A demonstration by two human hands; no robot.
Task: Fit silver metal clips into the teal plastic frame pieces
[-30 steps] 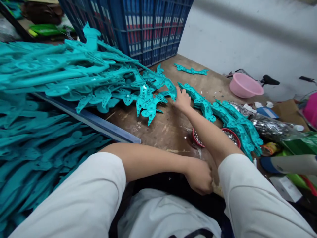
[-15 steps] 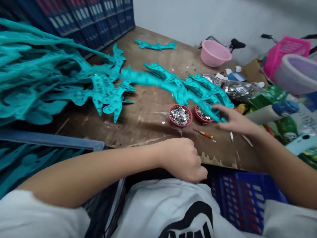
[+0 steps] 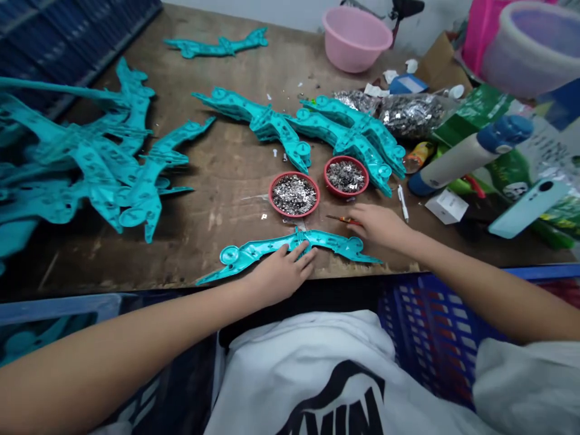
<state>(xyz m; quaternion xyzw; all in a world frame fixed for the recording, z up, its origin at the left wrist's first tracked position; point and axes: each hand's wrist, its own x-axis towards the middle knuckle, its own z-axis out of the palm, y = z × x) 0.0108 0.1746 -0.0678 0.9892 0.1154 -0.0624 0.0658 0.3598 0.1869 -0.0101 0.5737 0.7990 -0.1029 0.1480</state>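
Observation:
A long teal plastic part [image 3: 254,249] lies along the near edge of the table. My left hand [image 3: 283,272] rests on its middle with the fingers spread. To the right, my right hand [image 3: 376,223] has its fingers closed around the handle of a small screwdriver [image 3: 338,218], whose thin shaft points left. Just beyond the part stand two red bowls of small metal pieces, the left bowl [image 3: 270,202] and the right bowl [image 3: 327,184]. Several similar teal parts [image 3: 267,124] lie behind the bowls.
A big heap of teal parts [image 3: 90,163] covers the table's left side. On the right are a white pen [image 3: 403,203], a white box [image 3: 447,206], a bottle [image 3: 466,160] and a phone [image 3: 528,208]. A pink basin [image 3: 356,42] stands at the back.
The teal part that my right hand held in the air now lies at the near edge. My left hand has opened from a fist onto it, and my right hand has taken the screwdriver.

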